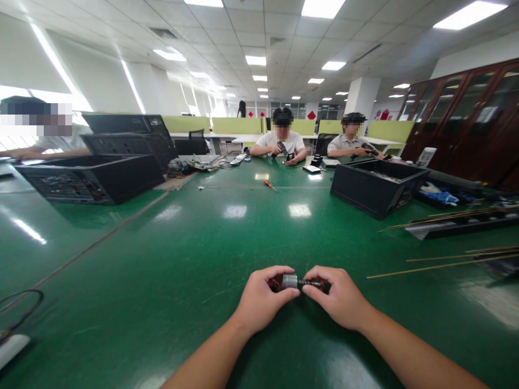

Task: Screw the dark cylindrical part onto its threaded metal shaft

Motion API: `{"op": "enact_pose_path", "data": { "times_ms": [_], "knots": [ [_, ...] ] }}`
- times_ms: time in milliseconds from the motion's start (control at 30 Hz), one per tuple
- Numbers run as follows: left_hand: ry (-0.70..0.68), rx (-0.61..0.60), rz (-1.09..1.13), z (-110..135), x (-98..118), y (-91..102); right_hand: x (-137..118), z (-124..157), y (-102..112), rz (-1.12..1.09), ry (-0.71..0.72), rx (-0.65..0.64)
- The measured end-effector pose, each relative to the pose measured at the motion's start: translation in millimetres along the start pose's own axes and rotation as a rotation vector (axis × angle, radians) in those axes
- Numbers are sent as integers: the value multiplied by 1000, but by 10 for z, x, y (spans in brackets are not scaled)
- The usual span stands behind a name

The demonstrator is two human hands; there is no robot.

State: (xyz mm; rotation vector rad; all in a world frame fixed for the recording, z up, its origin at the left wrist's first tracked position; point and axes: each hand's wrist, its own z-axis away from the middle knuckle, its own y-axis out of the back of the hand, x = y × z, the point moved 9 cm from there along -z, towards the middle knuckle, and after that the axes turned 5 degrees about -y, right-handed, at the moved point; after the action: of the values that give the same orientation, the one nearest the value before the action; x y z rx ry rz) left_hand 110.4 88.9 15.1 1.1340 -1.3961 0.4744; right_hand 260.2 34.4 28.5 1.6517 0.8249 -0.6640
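Observation:
Both my hands meet low over the green table [170, 270], near its front edge. My left hand [263, 300] is closed around a small silver metal cylinder [289, 281]. A thin dark shaft [310, 282] sticks out of the cylinder to the right, and my right hand [338, 297] pinches that shaft between thumb and fingers. The part is held just above the tabletop. What lies inside my left palm is hidden.
Open black computer cases stand at the left [93, 178] and right [377, 186]. An orange-handled screwdriver [270, 185] lies mid-table. Thin rods [441, 265] and a black panel [462, 224] lie at right. A cable [20, 308] loops at left. Two people sit across, another at far left.

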Motion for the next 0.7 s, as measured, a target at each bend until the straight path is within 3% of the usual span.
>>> {"op": "enact_pose_path", "data": {
  "times_ms": [700],
  "knots": [
    [-10,24,23,17,5,26,-23,-5,9,-1,-24,3]
  ]
}}
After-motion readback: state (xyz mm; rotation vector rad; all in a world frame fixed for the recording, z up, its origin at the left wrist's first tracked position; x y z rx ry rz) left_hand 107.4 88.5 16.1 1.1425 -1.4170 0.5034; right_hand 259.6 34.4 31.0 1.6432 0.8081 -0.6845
